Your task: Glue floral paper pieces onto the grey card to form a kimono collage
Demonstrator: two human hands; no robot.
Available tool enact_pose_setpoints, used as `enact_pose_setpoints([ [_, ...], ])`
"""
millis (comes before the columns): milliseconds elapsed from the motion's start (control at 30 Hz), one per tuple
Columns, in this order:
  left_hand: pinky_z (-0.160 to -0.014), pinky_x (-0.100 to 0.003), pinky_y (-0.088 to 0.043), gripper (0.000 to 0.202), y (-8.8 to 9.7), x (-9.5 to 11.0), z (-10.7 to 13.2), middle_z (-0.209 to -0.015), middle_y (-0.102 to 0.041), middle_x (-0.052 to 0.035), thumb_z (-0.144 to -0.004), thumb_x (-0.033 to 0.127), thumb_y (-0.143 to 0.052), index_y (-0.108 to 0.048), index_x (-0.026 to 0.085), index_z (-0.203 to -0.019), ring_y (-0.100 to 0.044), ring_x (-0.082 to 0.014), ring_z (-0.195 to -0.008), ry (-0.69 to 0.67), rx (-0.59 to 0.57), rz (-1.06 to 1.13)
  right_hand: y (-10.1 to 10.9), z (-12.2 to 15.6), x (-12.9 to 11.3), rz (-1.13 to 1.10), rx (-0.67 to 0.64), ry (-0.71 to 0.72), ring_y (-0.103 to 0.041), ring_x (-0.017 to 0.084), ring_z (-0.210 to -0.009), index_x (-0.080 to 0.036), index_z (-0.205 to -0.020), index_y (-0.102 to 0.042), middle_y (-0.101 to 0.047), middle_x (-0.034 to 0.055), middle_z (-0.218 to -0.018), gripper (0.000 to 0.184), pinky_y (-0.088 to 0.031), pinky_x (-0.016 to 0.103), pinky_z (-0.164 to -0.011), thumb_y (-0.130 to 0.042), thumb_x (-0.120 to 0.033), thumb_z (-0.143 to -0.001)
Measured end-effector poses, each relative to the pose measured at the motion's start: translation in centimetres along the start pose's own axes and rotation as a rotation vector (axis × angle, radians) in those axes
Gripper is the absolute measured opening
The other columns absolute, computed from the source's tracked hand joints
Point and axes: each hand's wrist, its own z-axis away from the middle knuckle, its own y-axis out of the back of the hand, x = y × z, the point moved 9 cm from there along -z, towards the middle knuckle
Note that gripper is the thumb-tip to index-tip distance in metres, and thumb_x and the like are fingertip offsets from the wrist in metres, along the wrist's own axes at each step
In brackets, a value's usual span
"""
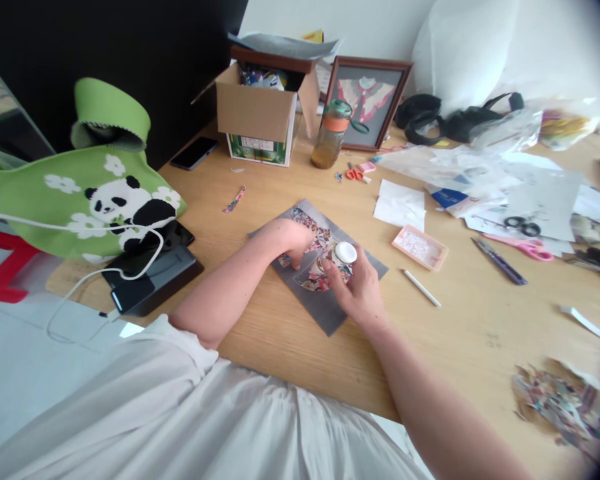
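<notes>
A grey sheet [330, 320] lies askew on the table in front of me, with floral-patterned pieces [316, 283] on it. My left hand [296, 241] rests on the floral pieces near the sheet's left side, fingers pointing down and partly hidden; I see nothing held in it. My right hand [357, 285] is wrapped round a small bottle with a white lid [347, 253], held over the right part of the floral pieces. Most of the bottle's body is hidden by the fingers. To the right sit a pink tray [420, 247] of small pale bits and a white pen-like stick [422, 288].
Behind stand a cardboard box [255, 107], a drink bottle [330, 137] and a picture frame [370, 100]. Orange scissors [354, 173], pink scissors [525, 247] and a utility knife [500, 261] lie around. Scraps [555, 400] are at right, a green panda bag [115, 193] at left.
</notes>
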Motion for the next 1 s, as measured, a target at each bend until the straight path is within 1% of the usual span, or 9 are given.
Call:
enact_pose_setpoints([
  [133,-0.076,-0.035,-0.051,0.055,0.1,0.0,0.2,-0.101,-0.074,-0.0114,-0.066,0.049,-0.081,-0.072,0.019,-0.112,-0.068,-0.0307,-0.091,0.005,0.006,0.000,0.2,0.0,0.3,0.021,0.016,-0.028,-0.053,0.021,-0.073,-0.023,-0.090,-0.044,-0.054,0.0027,-0.079,0.023,-0.043,0.035,-0.068,-0.054,-0.043,-0.095],
  [233,-0.075,-0.035,-0.051,0.055,0.1,0.1,0.2,-0.096,-0.075,-0.0103,-0.067,0.049,-0.080,-0.072,0.019,-0.112,-0.068,-0.0307,-0.089,0.000,0.000,-0.001,0.1,-0.1,0.4,0.028,0.013,-0.029,-0.052,0.021,-0.073,-0.023,-0.089,-0.043,-0.053,0.0023,-0.078,0.024,-0.043,0.035,-0.067,-0.054,-0.044,-0.095],
  [367,-0.068,-0.033,-0.050,0.056,0.0,0.1,-0.1,-0.093,-0.075,-0.0103,-0.067,0.049,-0.080,-0.072,0.017,-0.112,-0.068,-0.0289,-0.084,-0.010,0.005,-0.022,-0.2,-0.1,0.1,0.012,0.009,-0.006,-0.053,0.021,-0.073,-0.023,-0.091,-0.044,-0.053,0.0025,-0.079,0.023,-0.043,0.034,-0.067,-0.053,-0.043,-0.095],
  [533,-0.062,-0.030,-0.047,0.050,-0.1,-0.1,-0.4,-0.092,-0.075,-0.0097,-0.068,0.048,-0.080,-0.074,0.018,-0.108,-0.067,-0.0260,-0.078,-0.019,0.014,-0.034,-0.5,0.0,0.0,-0.019,0.003,0.010,-0.054,0.021,-0.074,-0.022,-0.093,-0.046,-0.056,0.0036,-0.082,0.021,-0.043,0.035,-0.067,-0.054,-0.041,-0.095],
  [633,-0.063,-0.030,-0.047,0.049,-0.1,-0.1,-0.3,-0.093,-0.075,-0.0094,-0.070,0.046,-0.079,-0.073,0.019,-0.110,-0.067,-0.0261,-0.080,-0.015,0.015,-0.034,-0.4,0.0,0.3,-0.010,0.009,0.000,-0.054,0.022,-0.075,-0.022,-0.093,-0.046,-0.056,0.0037,-0.082,0.021,-0.044,0.035,-0.068,-0.054,-0.042,-0.095],
  [767,-0.068,-0.030,-0.048,0.047,0.1,-0.1,0.0,-0.095,-0.076,-0.0082,-0.072,0.039,-0.079,-0.072,0.020,-0.115,-0.068,-0.0258,-0.083,0.006,0.008,-0.028,0.0,-0.1,0.9,0.025,0.045,-0.035,-0.052,0.021,-0.072,-0.023,-0.091,-0.045,-0.053,0.0026,-0.079,0.024,-0.043,0.035,-0.067,-0.054,-0.044,-0.095],
  [1000,-0.066,-0.030,-0.048,0.042,0.0,-0.1,0.1,-0.091,-0.076,-0.0084,-0.074,0.038,-0.077,-0.073,0.019,-0.111,-0.068,-0.0251,-0.079,0.010,-0.004,-0.006,0.2,-0.2,1.3,0.054,0.055,-0.042,-0.052,0.020,-0.072,-0.022,-0.091,-0.045,-0.053,0.0026,-0.079,0.023,-0.043,0.035,-0.067,-0.054,-0.043,-0.095],
])
